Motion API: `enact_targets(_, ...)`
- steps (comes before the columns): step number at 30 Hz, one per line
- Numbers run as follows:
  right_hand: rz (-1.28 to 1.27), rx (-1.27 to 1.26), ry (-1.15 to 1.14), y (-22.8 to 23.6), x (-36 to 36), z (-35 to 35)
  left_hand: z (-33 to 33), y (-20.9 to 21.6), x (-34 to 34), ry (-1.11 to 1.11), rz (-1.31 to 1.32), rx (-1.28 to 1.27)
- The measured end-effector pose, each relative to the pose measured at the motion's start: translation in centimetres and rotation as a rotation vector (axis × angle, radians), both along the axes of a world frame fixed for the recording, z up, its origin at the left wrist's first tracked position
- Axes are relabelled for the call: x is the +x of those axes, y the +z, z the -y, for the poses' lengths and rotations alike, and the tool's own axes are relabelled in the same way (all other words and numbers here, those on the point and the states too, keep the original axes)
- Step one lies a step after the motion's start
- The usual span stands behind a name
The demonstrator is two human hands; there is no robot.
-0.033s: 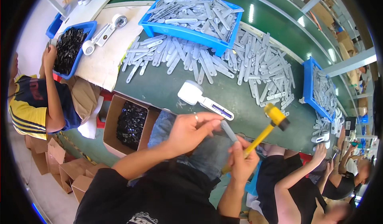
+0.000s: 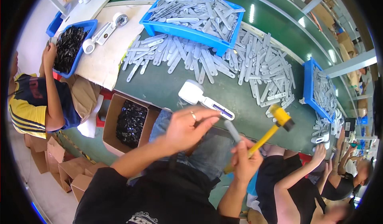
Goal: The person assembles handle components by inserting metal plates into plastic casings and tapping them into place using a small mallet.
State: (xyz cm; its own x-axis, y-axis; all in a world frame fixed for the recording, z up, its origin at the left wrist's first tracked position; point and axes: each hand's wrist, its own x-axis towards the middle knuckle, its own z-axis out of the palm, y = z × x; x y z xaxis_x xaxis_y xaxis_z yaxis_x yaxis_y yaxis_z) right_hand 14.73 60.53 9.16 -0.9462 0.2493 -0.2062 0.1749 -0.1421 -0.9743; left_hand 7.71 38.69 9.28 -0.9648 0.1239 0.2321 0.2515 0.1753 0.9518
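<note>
My right hand (image 2: 246, 162) is closed around the yellow handle of a mallet (image 2: 265, 140) with a yellow and black head. A narrow grey plastic strip (image 2: 232, 131) is pinched between the thumb and finger of that same hand and points up and to the left. My left hand (image 2: 189, 128) wears a ring and is slightly blurred. Its index finger and thumb are stretched out toward the strip, a little apart from it, with nothing visible between them. Just beyond my hands, a white shower head (image 2: 190, 92) lies on the green table, a long slot showing in its handle.
A blue bin (image 2: 183, 30) of grey strips stands at the back, with loose strips (image 2: 271, 68) spread before it. Another blue bin (image 2: 308, 84) is at right. A carton (image 2: 109, 134) of black parts stands left of my legs. Co-workers sit on both sides.
My left hand has drawn back from the end of the grey strip. My right hand has shifted slightly right with the strip and mallet.
</note>
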Motion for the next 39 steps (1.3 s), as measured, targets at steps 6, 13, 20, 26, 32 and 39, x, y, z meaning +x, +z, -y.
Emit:
enact_targets(6,0.015,0.105,-0.023,1.2,-3.5,-1.6,5.0,-0.8,-6.7,-0.061,-0.475,-0.753)
enact_targets(13,0.077,0.203,0.161,1.3,-7.1,0.3,4.5,-1.8,-9.2,-0.247,-0.508,-0.616)
enact_targets(20,0.104,0.356,0.152,0.6,-9.2,2.1,3.7,-1.8,-8.4,-0.155,-0.379,-0.533)
enact_targets(26,0.104,0.469,0.233,0.9,-10.0,2.3,3.7,-2.8,-8.7,-0.119,-0.425,-0.488)
enact_targets(32,0.115,0.501,0.293,1.2,-10.3,1.9,4.1,-3.2,-9.1,-0.16,-0.596,-0.533)
enact_targets(39,0.255,0.45,0.357,3.1,-11.1,2.0,4.0,-2.9,-9.3,-0.184,-0.608,-0.558)
